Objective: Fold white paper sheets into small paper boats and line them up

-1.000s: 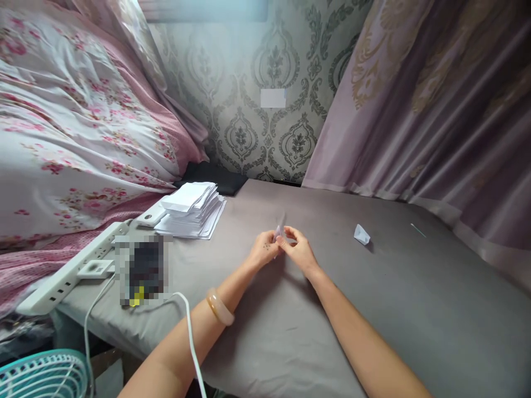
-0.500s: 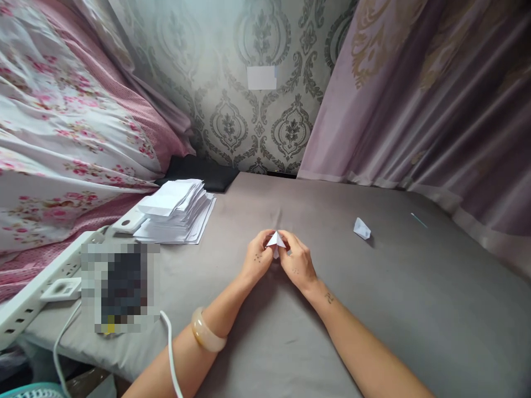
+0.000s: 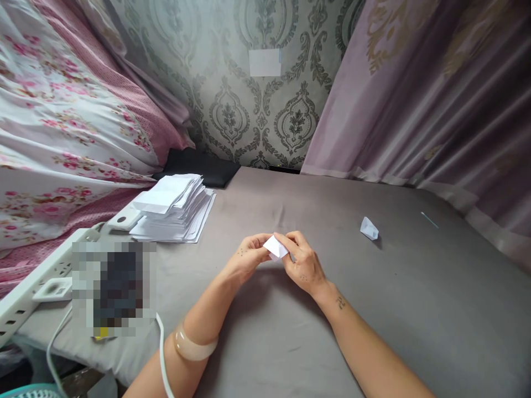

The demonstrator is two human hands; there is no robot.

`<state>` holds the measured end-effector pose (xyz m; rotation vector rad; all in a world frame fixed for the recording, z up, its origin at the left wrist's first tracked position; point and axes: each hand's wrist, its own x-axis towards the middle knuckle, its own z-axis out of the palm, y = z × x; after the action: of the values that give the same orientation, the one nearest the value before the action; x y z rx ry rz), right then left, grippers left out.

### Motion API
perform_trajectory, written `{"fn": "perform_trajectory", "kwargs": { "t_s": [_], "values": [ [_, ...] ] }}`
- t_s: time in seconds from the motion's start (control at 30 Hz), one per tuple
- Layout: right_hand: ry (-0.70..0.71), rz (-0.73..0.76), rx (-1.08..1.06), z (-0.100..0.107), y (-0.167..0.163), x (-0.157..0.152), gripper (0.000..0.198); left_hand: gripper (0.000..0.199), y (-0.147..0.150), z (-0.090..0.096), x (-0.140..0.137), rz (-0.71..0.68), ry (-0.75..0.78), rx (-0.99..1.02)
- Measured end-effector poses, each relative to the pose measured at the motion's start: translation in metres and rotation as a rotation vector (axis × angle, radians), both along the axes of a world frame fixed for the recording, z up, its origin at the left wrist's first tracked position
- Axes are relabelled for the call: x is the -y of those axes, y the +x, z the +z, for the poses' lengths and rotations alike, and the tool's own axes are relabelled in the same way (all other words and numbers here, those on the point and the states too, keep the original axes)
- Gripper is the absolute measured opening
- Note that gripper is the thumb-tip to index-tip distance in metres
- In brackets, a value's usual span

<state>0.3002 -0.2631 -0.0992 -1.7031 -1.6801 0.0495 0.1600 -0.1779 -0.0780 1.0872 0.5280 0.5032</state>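
A small piece of folded white paper is held between my two hands, just above the grey cloth-covered table. My left hand pinches its left edge, with the thumb at the front. Thumb and index finger of my right hand close on the paper's right side, the index lying along its top. The paper shows a flat, diamond-like face with a fold below. Fingers hide parts of its edges. On the table to the right lies another folded white paper piece.
Back left stands a stack of white paper, with a black flat item behind it. A white power strip, a blurred-out object and a white cable are at the left. A thin stick lies far right.
The paper has turned from a pointed, tent-like view to a flatter, diamond-like face. My hands have shifted their grip, the right index now along its top. The view has moved slightly.
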Motion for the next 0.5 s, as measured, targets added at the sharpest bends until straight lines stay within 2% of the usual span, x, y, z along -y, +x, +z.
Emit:
{"fn": "perform_trajectory", "kwargs": {
  "t_s": [0.1, 0.17, 0.23, 0.3, 0.37, 0.43, 0.5],
  "values": [
    [-0.026, 0.034, 0.102, 0.001, 0.003, 0.001, 0.054, 0.032, -0.005, 0.002, -0.005, -0.056, -0.098, 0.059],
    [-0.039, 0.053, 0.154, 0.003, 0.003, 0.002, 0.058, 0.029, -0.006, 0.000, -0.007, -0.031, -0.145, 0.061],
    [-0.039, 0.076, 0.092, 0.005, 0.004, 0.003, 0.058, 0.031, -0.005, -0.003, -0.007, 0.030, -0.150, 0.017],
    [-0.022, 0.071, -0.137, 0.006, 0.004, 0.001, 0.051, 0.039, -0.002, -0.007, -0.005, 0.090, -0.122, -0.021],
    [-0.051, 0.028, -0.459, 0.006, 0.005, -0.001, 0.039, 0.042, 0.000, -0.010, -0.003, 0.118, -0.098, -0.026],
    [-0.159, -0.007, -0.753, 0.007, 0.005, -0.004, 0.032, 0.041, 0.002, -0.011, -0.002, 0.130, -0.094, -0.019],
    [-0.267, -0.011, -0.945, 0.007, 0.004, -0.006, 0.032, 0.040, 0.002, -0.012, -0.001, 0.132, -0.099, -0.027]
  ]
}}
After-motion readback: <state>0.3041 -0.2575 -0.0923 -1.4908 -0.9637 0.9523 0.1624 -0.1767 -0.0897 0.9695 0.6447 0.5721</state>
